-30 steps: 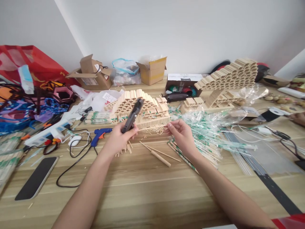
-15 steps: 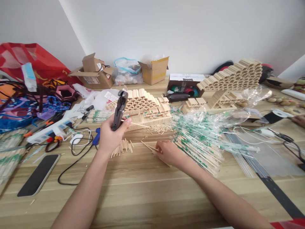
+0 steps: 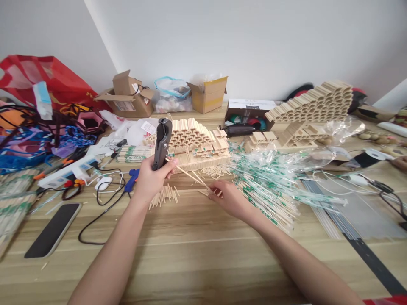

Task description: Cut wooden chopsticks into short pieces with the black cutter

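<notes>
My left hand (image 3: 155,173) is closed around a dark grey hand cutter (image 3: 162,144), its head pointing up. A thin wooden chopstick (image 3: 187,173) runs from beside my left thumb down to my right hand (image 3: 227,197). The right fingers are pinched at the chopstick's lower end, and part of their grip is hidden. Below my left hand lies a bunch of short cut sticks (image 3: 164,196). More tiny cut pieces (image 3: 216,171) are scattered in front of a stacked stick structure (image 3: 197,144) behind the hands.
Wrapped chopsticks (image 3: 270,199) and clear wrappers (image 3: 280,165) spread on the right. A phone (image 3: 52,231), a blue glue gun (image 3: 131,180) with its cable and a power strip (image 3: 68,171) are left. Another stick structure (image 3: 318,103) and cardboard boxes (image 3: 208,95) stand behind. Another person's hand (image 3: 401,163) shows far right.
The chopstick by my left thumb now slopes down to my right fingers. My right hand has lifted slightly, and the sticks at its fingertips have shifted. The cutter stays in my left hand.
</notes>
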Motion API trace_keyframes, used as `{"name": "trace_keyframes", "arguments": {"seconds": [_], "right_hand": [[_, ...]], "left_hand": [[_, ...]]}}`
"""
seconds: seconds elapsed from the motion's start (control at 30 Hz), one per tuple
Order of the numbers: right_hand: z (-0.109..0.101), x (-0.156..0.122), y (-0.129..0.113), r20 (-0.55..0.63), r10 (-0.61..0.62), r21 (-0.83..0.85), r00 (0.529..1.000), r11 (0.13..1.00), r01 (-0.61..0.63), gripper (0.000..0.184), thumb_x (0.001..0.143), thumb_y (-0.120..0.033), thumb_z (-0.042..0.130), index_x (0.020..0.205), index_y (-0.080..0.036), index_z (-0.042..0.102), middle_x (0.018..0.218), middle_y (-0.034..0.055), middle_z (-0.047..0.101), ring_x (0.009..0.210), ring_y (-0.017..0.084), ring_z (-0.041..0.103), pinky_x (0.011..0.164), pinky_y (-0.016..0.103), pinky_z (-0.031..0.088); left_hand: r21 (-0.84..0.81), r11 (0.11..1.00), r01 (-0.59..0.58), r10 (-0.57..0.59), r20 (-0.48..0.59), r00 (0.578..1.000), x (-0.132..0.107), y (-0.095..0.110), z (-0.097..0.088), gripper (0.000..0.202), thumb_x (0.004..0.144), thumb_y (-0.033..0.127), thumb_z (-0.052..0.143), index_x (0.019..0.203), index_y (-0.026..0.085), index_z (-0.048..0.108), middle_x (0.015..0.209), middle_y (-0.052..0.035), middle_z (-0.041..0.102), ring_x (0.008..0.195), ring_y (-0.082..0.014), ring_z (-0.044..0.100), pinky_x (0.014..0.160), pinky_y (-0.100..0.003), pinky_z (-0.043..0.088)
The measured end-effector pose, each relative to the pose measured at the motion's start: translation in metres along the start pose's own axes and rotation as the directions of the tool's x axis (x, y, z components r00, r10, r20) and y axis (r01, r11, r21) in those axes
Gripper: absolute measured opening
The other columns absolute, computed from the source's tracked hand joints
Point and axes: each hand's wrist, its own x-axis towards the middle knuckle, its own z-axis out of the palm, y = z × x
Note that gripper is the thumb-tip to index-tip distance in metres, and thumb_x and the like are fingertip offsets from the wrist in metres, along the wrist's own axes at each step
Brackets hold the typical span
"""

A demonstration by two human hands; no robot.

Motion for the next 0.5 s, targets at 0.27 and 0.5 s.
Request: {"name": "trace_keyframes", "arguments": {"seconds": [0.27,0.5], "right_hand": [[-0.0003,-0.0010,-0.0013,-0.011,0.015,0.023,1.000,1.000,-0.015,0.007,0.091,-0.018,0.067,0.084,-0.019,0.069,0.077,0.0021,0.072,0.067,0.017,0.062,0.063,0.027,0.037],[-0.0018,-0.0017,-0.0046,-0.005,-0.079,0.179,0.997,0.981,0.078,0.015,0.095,-0.022,0.060,0.097,-0.020,0.075,0.087,0.0027,0.075,0.075,0.017,0.065,0.070,0.028,0.044]], "left_hand": [[-0.050,0.999,0.010,-0.010,0.009,1.000,-0.0009,0.0008,0.0025,0.028,0.078,0.041,0.079,0.074,0.019,0.062,0.059,0.0019,0.058,0.051,-0.0095,0.050,0.048,-0.024,0.040],[0.005,1.000,0.013,-0.014,0.061,0.998,-0.0012,-0.0052,0.0076,0.033,0.080,0.046,0.077,0.074,0.018,0.060,0.059,0.0024,0.056,0.051,-0.0103,0.050,0.051,-0.025,0.041]]}}
